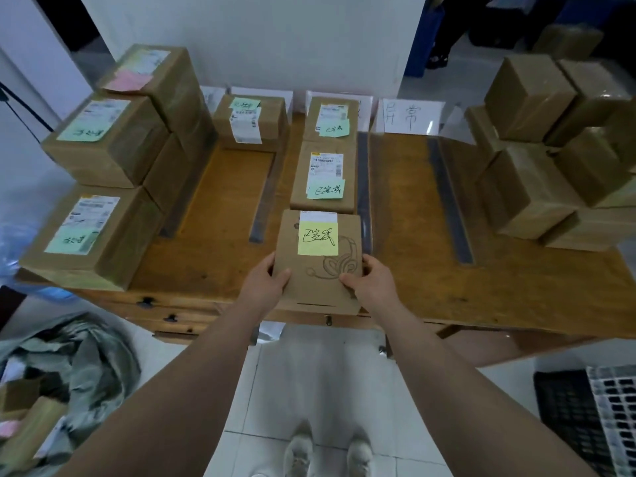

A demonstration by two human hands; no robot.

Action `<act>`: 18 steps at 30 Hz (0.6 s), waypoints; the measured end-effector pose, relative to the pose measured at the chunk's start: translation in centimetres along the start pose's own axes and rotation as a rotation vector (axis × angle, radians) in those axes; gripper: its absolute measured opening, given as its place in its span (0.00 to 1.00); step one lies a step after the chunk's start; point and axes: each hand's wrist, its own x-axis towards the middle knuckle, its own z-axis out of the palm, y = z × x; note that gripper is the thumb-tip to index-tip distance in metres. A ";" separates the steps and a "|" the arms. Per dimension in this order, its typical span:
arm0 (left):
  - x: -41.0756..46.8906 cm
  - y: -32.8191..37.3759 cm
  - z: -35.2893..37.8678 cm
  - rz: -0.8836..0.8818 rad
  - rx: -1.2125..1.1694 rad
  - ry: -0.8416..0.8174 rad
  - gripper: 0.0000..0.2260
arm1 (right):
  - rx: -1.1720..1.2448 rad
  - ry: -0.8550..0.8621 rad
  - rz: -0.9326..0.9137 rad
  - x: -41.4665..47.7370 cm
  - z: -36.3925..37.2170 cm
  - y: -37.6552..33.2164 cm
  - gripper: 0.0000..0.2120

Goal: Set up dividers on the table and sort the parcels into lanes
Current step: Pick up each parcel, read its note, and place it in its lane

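A flat brown parcel (318, 259) with a yellow sticky note and a headset drawing lies at the front of the middle lane on the wooden table (430, 270). My left hand (266, 282) grips its left edge and my right hand (370, 280) grips its right edge. Behind it in the same lane sit two parcels with green notes (323, 180) (330, 118). A clear divider (364, 187) stands to the right of this lane, another divider (263, 197) to its left, and a third divider (451, 201) farther right. One parcel (249, 120) sits at the back of the left lane.
Stacked labelled boxes (103, 142) fill the table's left side and plain brown boxes (550, 149) are piled at the right. Paper lane signs (407, 115) stand along the back edge. A bag of packaging (69, 366) lies on the floor left, a black crate (585, 414) right.
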 end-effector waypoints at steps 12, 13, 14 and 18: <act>1.3 0.2 -0.5 0.014 0.070 -0.008 0.19 | -0.052 0.042 -0.014 0.4 1.0 -0.3 0.21; 1.2 0.4 -0.6 0.028 0.074 0.005 0.19 | -0.076 0.054 -0.038 0.3 0.8 -0.5 0.22; 0.9 0.9 -0.7 0.040 0.078 0.018 0.19 | -0.103 0.062 -0.057 0.0 0.5 -0.7 0.23; -0.2 3.4 -1.0 0.154 0.157 0.091 0.20 | -0.238 0.135 -0.143 -1.3 -1.4 -2.1 0.30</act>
